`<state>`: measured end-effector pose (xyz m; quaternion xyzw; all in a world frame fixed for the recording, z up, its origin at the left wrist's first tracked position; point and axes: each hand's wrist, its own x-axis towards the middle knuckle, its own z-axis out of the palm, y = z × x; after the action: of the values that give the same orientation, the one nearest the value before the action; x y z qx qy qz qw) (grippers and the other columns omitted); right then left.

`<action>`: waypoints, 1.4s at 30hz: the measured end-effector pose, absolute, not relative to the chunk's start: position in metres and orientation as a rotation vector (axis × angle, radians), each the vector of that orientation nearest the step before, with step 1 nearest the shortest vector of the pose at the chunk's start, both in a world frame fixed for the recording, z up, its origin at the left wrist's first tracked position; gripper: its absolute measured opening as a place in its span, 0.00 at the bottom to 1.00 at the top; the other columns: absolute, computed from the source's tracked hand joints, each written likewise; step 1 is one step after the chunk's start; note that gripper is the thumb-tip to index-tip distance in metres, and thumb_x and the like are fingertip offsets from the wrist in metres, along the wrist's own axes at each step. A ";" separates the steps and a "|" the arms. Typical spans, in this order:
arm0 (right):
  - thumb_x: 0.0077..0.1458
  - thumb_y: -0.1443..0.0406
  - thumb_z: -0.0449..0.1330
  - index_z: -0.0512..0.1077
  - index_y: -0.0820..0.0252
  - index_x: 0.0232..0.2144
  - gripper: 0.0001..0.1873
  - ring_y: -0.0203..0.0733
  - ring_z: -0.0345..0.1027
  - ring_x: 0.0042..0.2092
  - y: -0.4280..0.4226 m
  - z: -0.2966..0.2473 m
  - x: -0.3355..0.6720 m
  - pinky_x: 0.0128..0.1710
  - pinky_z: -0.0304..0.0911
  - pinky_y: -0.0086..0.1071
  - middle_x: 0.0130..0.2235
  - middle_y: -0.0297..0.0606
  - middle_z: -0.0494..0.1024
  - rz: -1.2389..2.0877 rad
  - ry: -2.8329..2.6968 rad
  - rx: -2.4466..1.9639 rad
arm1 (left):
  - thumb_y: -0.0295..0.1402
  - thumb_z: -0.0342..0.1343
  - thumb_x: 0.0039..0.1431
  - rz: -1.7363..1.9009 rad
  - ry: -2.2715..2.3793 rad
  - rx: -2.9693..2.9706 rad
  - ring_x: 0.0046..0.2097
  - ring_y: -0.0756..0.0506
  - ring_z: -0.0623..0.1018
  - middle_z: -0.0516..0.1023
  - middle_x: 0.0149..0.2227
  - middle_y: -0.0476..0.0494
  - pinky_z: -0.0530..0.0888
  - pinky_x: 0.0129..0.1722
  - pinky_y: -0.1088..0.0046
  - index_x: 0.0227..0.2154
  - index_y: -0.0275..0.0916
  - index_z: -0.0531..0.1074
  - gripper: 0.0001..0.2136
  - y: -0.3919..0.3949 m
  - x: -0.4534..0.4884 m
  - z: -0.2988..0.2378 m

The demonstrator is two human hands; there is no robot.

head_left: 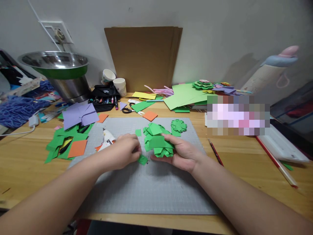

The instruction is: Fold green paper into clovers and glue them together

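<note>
My right hand (184,151) grips a layered green paper flower (156,142), thumb on top and fingers beneath, above the grey cutting mat (146,192). Fingers bent together, my left hand (129,147) is just left of the flower. Its fingertips are at a small green paper square (142,159); they are partly hidden, so I cannot make out a firm hold. A second green paper square (138,132) lies behind that hand. Beyond my right hand rests a smaller green paper flower (178,125). A white glue gun (107,137) lies left of my left hand.
Green scraps (55,147) and purple paper sheets (79,114) are piled at left. Scissors (132,110) and an orange square (150,115) lie behind the mat. A metal bowl (53,60), paper cups (119,85) and brown boards (144,58) stand at the back. A pencil (215,151) lies right.
</note>
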<state>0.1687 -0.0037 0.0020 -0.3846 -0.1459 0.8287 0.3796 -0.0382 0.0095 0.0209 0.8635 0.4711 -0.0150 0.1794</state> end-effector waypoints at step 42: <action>0.41 0.62 0.67 0.74 0.62 0.26 0.10 0.37 0.66 0.29 -0.022 -0.001 0.150 0.30 0.60 0.29 0.27 0.33 0.76 1.645 -0.768 -1.062 | 0.24 0.53 0.54 1.049 1.636 2.755 0.37 0.42 0.73 0.76 0.33 0.44 0.67 0.37 0.64 0.25 0.40 0.65 0.05 -0.040 0.014 0.014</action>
<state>0.1497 -0.0220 -0.0006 -0.4385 -0.3171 0.6792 0.4959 0.0136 -0.0398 0.0143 0.8118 0.4819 0.3092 -0.1148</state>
